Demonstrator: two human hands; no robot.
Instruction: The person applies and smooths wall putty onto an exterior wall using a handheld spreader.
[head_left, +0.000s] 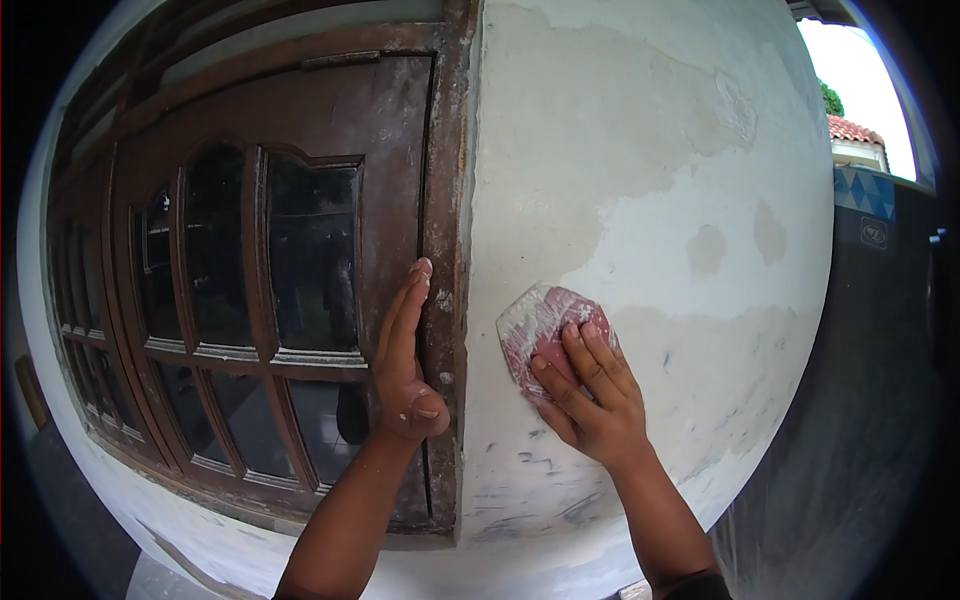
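Note:
My right hand (597, 400) presses a reddish-pink piece of sandpaper (535, 335) flat against the wall (640, 250), fingers spread over its right side. White dust coats much of the sandpaper's face. The wall shows bare white paint, beige patches of filler and dark scuffs below the hand. To the left, my left hand (405, 365) leans edge-on against the brown wooden window frame (442, 220). Its fingers point up, stretched out, with nothing in them, and white dust marks the fingertips and thumb.
A brown wooden window (395, 130) with several dark glass panes fills the left side. The wall's right edge borders a dark grey surface (860, 350) with a blue-patterned strip (865, 193). Beyond are a red tiled roof (853, 130) and bright sky.

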